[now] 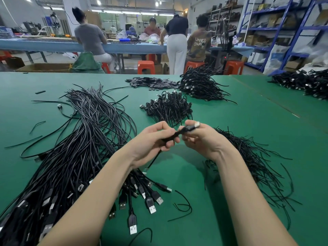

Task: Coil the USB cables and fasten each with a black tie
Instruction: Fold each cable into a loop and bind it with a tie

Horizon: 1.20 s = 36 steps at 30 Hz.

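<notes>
Black and thin, the folded USB cable [179,133] lies slantwise between my hands above the green counter [248,125], its metal plug uppermost at my right hand [202,137], which pinches that end. My left hand [152,142] grips the lower bundle; loose black wire ties [248,157] lie just right.

black USB cable [179,133] folded, held above table | loose cables [85,139] left | ties [248,157] right

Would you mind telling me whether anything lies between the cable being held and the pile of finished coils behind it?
Nothing visible does. Both the left hand and right hand grip the cable, and only bare green table separates it from the coiled pile.
</notes>
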Each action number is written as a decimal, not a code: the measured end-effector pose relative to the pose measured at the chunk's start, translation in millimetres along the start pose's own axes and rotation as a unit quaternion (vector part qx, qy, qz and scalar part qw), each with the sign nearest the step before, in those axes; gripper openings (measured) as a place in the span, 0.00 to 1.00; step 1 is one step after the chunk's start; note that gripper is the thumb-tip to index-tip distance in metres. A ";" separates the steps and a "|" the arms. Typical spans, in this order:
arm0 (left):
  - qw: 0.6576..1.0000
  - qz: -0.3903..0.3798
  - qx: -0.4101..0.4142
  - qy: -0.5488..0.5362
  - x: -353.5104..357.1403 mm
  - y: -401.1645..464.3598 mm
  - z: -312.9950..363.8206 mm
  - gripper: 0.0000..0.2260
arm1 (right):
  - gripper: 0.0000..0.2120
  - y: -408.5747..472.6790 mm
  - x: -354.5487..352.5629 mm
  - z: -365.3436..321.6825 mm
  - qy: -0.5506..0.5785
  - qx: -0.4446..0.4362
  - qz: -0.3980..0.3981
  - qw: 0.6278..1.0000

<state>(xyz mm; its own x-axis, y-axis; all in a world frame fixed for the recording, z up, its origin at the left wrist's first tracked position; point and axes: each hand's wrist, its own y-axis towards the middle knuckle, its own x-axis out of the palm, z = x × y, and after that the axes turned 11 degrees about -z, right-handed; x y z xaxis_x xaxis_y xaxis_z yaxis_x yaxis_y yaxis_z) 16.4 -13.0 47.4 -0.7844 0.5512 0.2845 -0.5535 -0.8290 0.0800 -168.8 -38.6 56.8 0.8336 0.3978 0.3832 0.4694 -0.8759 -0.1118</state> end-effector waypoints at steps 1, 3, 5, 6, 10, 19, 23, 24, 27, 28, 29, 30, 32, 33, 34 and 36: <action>1.000 -0.008 -0.014 0.015 -0.6 -0.7 0.2 0.06 | 0.14 -2.5 -2.5 -2.9 -0.015 -0.006 -0.008 1.000; 0.998 -0.017 -0.038 0.053 -0.2 -1.3 -0.1 0.06 | 0.19 -8.4 -7.0 -9.0 -0.095 -0.015 -0.033 0.995; 0.994 0.002 -0.050 0.096 1.1 -0.7 -0.4 0.06 | 0.19 -12.2 -8.7 -13.9 -0.203 -0.023 -0.030 0.978; 0.992 0.020 -0.055 0.111 1.9 -0.2 -0.5 0.06 | 0.18 -12.4 -8.1 -15.8 -0.245 -0.034 -0.019 0.969; 0.983 0.122 -0.068 0.122 5.7 4.5 -0.5 0.07 | 0.16 -7.0 5.8 -21.0 -0.387 -0.120 0.020 0.914; 0.974 0.218 -0.021 -0.067 5.3 6.5 7.0 0.04 | 0.15 -9.2 26.8 -17.0 -0.503 -0.226 0.039 0.833; 0.966 0.246 0.021 -0.073 5.9 8.9 1.9 0.05 | 0.11 -9.1 24.0 -17.1 -0.532 -0.212 0.045 0.818; 0.966 0.254 0.033 -0.040 5.9 9.1 -0.8 0.06 | 0.09 -8.1 23.3 -17.2 -0.546 -0.200 0.050 0.812; 0.950 0.273 0.074 0.132 6.6 7.6 -6.4 0.08 | 0.05 -5.7 22.4 -17.4 -0.570 -0.163 0.072 0.802; 0.939 0.274 0.088 0.187 7.0 7.0 -6.8 0.08 | 0.04 -5.3 22.0 -17.0 -0.566 -0.157 0.077 0.806; 0.928 0.274 0.103 0.230 7.1 6.5 -7.1 0.08 | 0.04 -5.1 21.8 -16.6 -0.558 -0.154 0.084 0.811; 0.917 0.273 0.119 0.265 7.4 6.2 -7.6 0.07 | 0.04 -5.2 21.9 -16.3 -0.550 -0.153 0.091 0.816; 0.890 0.283 0.144 0.328 8.6 6.7 -8.8 0.07 | 0.05 -4.1 23.1 -14.8 -0.535 -0.163 0.109 0.822; 0.875 0.290 0.153 0.356 9.3 7.0 -9.2 0.07 | 0.06 -2.9 24.0 -13.4 -0.531 -0.169 0.119 0.822; 0.860 0.297 0.164 0.381 9.8 7.2 -9.8 0.08 | 0.06 -1.4 25.5 -11.9 -0.528 -0.175 0.130 0.821; 0.831 0.312 0.192 0.418 11.3 6.5 -10.7 0.09 | 0.06 2.2 29.6 -7.5 -0.531 -0.186 0.152 0.813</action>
<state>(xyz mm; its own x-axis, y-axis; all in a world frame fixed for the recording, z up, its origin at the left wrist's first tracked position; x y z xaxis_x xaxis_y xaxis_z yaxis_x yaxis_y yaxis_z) 1.0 -11.1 40.9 -0.8946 -0.2569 -0.3655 0.0382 -0.8591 0.5104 -145.2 -30.7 74.8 0.7687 -0.0141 -0.6394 0.2385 -0.9213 0.3071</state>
